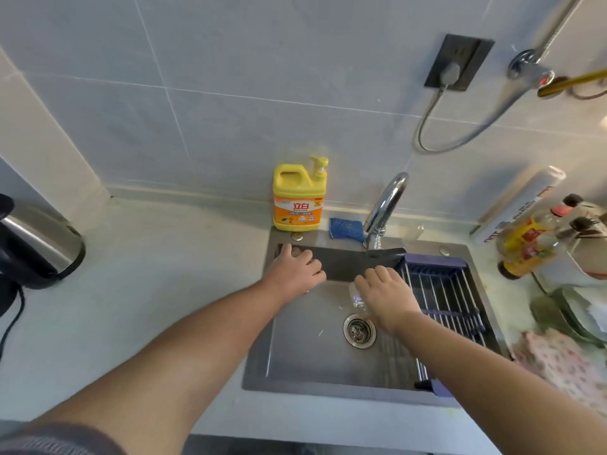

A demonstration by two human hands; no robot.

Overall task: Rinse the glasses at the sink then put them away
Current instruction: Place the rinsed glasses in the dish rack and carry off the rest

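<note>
1. Pale grey wall tiles at the back, a light countertop (157,274) below them, and a steel sink (295,366) set into it.
2. Hard-to-see stuff first. The glass (357,300) is clear and mostly hidden under the right hand (384,297), so only a bit pokes out on the thumb side. Something pale sits under the left hand (292,269) at the sink's back-left corner, and I can't tell what it is. A second glass (415,230) stands on the ledge just right of the faucet (384,208), but it's super faint. The kettle (36,244) is cut off by the left edge, and the bottles (525,244) on the right are smeared.
3. Grip: the right hand's fingers curl over the glass from above, holding it over the basin just behind the drain (359,330). The left hand's fingers are bent over the back rim, and I honestly cannot tell if they're gripping anything.
4. Pose: both forearms reach forward with palms down, the left coming from the lower left and the right from the lower right. The hands are apart. The dish rack (440,290) is just beside the right hand.
5. A yellow soap bottle (299,198) stands behind the sink, and a blue scrubber (345,228) lies between it and the faucet.
</note>
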